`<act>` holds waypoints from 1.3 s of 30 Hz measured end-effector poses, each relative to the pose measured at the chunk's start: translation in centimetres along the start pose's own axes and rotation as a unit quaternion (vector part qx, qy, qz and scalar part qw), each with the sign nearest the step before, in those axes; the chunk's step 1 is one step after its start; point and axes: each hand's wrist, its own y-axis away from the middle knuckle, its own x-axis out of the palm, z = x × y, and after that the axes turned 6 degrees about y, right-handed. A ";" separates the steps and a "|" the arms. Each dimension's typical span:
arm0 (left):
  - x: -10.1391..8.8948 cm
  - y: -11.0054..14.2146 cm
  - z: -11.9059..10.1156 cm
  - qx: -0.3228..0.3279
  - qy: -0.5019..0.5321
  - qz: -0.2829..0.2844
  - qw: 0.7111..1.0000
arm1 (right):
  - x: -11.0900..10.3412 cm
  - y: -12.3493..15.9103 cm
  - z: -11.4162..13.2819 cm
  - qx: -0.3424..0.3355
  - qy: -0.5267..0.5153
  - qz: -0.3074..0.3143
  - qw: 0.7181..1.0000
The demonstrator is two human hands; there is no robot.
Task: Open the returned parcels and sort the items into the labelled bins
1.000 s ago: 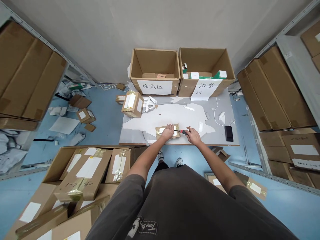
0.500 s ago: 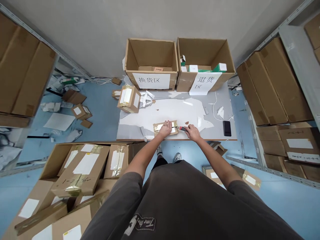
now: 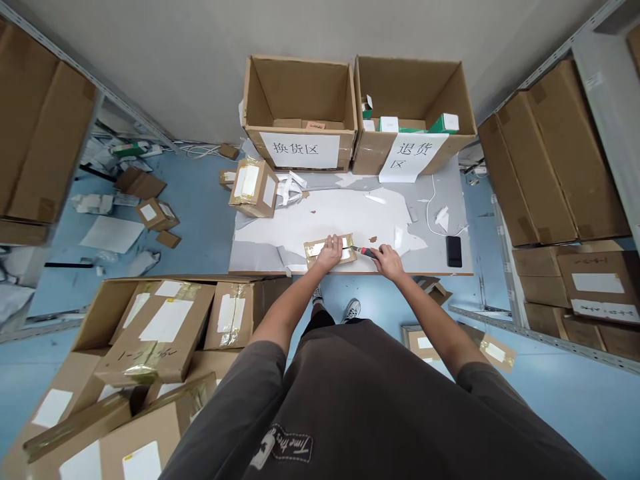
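A small flat cardboard box [image 3: 347,255] with shiny tape and a white label lies near the front edge of the work table. My left hand [image 3: 331,253] is closed over its middle, holding it against the tabletop and covering part of the label. In my right hand [image 3: 389,261] is a utility knife [image 3: 367,252] with a red and black handle. Its blade points left and meets the right end of the box; whether the tip is in the tape is too small to tell.
Two large open cartons with paper signs, the left [image 3: 300,150] and the right [image 3: 415,157], stand along the table's back. A taped box [image 3: 254,188] sits at the left beside torn paper [image 3: 291,189]. A phone [image 3: 454,251] lies right. A big carton of parcels [image 3: 165,327] is at my left.
The knife has shifted slightly to the right relative to the small box. My left hand stays on the box. The whole view has tilted a little.
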 end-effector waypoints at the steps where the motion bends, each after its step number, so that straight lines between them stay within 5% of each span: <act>1: 0.0 0.0 0.0 -0.002 0.000 0.001 1.000 | 0.0 0.0 -0.1 0.000 -0.001 -0.002 1.000; 26: 0.1 -0.2 0.3 -0.018 0.007 -0.009 1.000 | -4.1 -3.5 -1.2 -0.068 0.017 0.053 0.996; 39: -0.4 0.0 -0.2 -0.016 0.024 0.004 1.000 | -3.6 -3.9 -1.8 -0.078 0.003 0.041 0.996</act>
